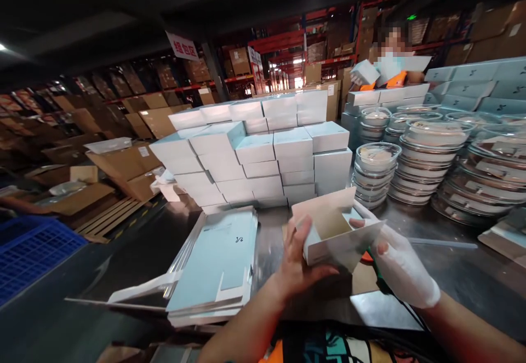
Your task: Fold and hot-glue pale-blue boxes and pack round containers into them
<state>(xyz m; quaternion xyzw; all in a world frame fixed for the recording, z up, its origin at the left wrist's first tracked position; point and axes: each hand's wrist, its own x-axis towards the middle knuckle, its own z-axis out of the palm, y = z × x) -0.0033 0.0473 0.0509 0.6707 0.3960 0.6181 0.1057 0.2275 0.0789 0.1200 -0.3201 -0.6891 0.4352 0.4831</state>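
A small open cardboard box (335, 245), pale outside and tan inside, is held tilted above the metal table with its flaps up. My left hand (293, 256) is bare and grips the box's left end, thumb beneath and fingers along the side. On the right end, my right hand (402, 267) wears a white glove with bare fingertips and holds a flap and the side wall. Left of my hands lies a stack of flat, unfolded light-blue box blanks (209, 264). Behind the held box rises a wall of closed white boxes (257, 155).
Stacks of round clear-lidded containers (431, 155) stand at the right. Beyond them a person in orange (394, 78) handles a box beside more light-blue boxes (472, 86). A blue crate (36, 259) and brown cartons (123, 166) sit at the left. A pale strip (446, 243) lies on the table (269, 237).
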